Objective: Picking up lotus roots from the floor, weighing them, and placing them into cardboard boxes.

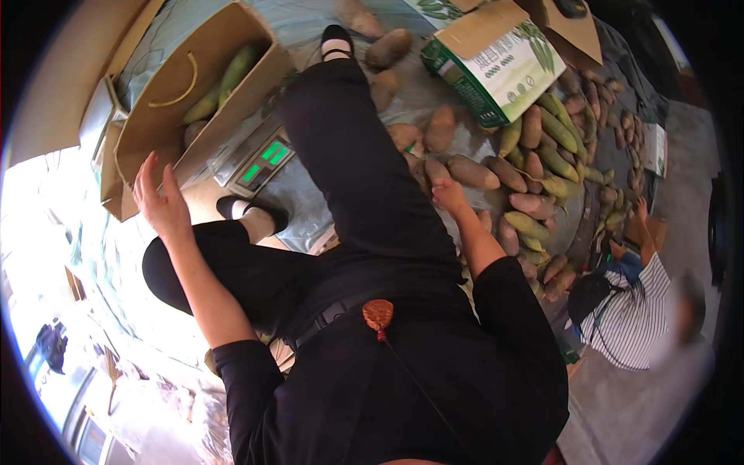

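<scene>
My left hand (161,205) is open, its fingers spread beside the near edge of an open cardboard box (147,128) with a yellow cord handle. Inside that box lie several green radishes (239,74). The box stands by a scale (260,167) with a lit green display, and appears to rest on it. My right hand (452,195) is closed, fingers curled, just over a heap of radishes. Whatever it holds, if anything, is hidden. A reddish-brown radish (473,172) lies right beside it, with pale green radishes (556,133) farther right.
A green and white carton (500,62) stands beyond the heap. More muddy radishes (387,48) lie by my outstretched foot. At the right, another person in a striped shirt (632,310) reaches toward the pile. Plastic sheeting (310,209) covers the floor.
</scene>
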A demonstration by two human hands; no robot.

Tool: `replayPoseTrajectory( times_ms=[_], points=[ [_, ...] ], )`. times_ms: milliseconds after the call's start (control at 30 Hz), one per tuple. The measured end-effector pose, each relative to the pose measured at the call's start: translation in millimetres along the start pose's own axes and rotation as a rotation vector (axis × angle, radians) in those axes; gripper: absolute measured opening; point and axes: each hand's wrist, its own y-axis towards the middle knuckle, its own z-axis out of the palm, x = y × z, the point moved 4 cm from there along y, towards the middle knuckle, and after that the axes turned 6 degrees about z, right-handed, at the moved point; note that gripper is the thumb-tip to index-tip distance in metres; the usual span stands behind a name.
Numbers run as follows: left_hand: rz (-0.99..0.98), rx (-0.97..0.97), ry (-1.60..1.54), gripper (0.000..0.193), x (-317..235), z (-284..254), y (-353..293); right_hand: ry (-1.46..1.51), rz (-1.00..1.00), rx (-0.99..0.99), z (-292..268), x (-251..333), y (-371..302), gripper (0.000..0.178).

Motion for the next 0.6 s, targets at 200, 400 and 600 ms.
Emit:
replayPoseTrajectory(
  times_ms=[200,400,600],
  points=[
    [0.018,0.022,0.04,0.03,-2.2,3.4,-1.4,-0.162,-0.102,-0.152,-26.9,10.6,12.4,0.024],
    [0.015,0.043,0.122,0.031,3.3,0.1,-4.1,-0.455,-0.021,-0.306,-35.1,2.3,10.8,0.051],
    [0.054,0.059,0.033,0.03,-6.8,19.3,1.2,-0.03,-0.052,-0.273,-22.3,-65.4,34.4,0.074]
  ],
)
